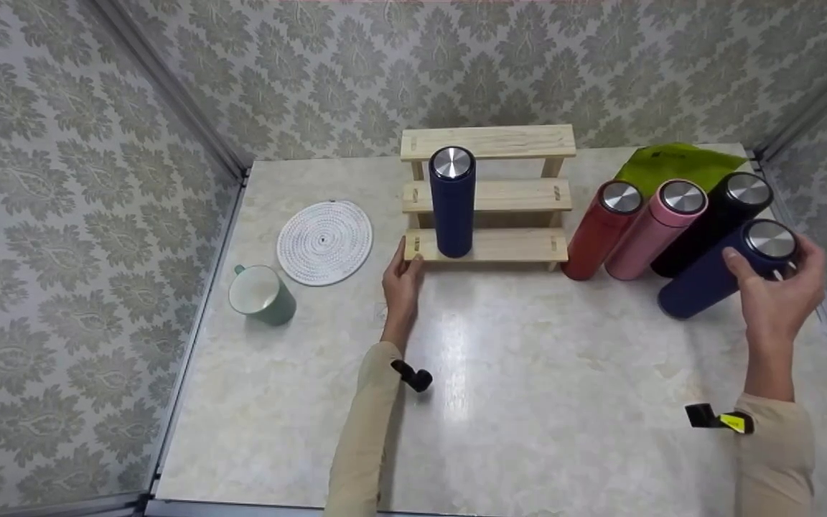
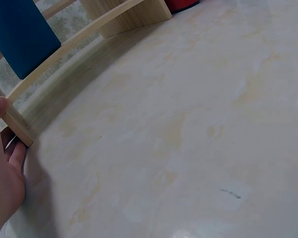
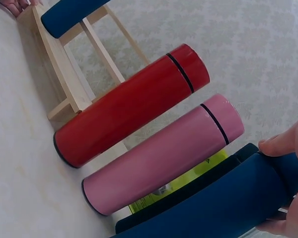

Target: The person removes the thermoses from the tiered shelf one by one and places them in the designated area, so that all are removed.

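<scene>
In the head view, a three-tier wooden stand [image 1: 517, 245] bears an upright dark blue thermos flask [image 1: 453, 212] on its lowest step. My left hand [image 1: 402, 291] holds the left end of that step, thumb at the front edge; some fingers are hidden behind the wood in the left wrist view. At the right, my right hand [image 1: 779, 301] grips a second dark blue thermos flask [image 1: 697, 280] near its silver-topped lid, thumb on one side and fingers on the other. Beside it stand a black flask [image 1: 708, 222], a pink flask [image 3: 159, 158] and a red flask [image 3: 129, 109].
A lime-green bag or packet [image 1: 672, 161] lies behind the flasks, partly hidden. On the left are a round white woven mat [image 1: 324, 244] and a pale green mug [image 1: 277, 305] with its handle toward the back. Patterned walls [image 1: 356, 64] enclose the table [image 1: 528, 402].
</scene>
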`<state>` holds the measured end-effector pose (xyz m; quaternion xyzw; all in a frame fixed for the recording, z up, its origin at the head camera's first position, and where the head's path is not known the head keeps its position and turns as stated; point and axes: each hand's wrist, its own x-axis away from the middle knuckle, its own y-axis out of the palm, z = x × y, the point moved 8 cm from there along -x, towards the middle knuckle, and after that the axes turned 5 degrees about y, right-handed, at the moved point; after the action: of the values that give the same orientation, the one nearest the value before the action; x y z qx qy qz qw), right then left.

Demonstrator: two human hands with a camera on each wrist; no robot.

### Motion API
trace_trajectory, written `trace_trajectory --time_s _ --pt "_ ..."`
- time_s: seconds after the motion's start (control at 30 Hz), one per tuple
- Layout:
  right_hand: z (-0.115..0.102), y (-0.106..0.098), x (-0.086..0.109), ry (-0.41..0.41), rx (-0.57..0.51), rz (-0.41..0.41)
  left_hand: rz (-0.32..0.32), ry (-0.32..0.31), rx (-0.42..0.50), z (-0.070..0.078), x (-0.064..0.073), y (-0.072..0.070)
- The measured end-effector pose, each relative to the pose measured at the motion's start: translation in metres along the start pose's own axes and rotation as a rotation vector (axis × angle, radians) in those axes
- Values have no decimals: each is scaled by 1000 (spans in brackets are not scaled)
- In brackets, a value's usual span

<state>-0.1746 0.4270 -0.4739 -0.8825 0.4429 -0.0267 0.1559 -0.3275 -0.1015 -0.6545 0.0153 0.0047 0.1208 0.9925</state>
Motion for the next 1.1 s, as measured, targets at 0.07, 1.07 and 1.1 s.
trace_trajectory --time_s 0.07,1.07,1.1 --pt "3 0 -1 -3 7 -1 3 1 -2 -1 0 0" --pt "-62 0 17 -174 56 30 21 -18 23 0 1 -1" --pt "-67 2 20 -193 45 25 22 -17 33 0 1 -1"
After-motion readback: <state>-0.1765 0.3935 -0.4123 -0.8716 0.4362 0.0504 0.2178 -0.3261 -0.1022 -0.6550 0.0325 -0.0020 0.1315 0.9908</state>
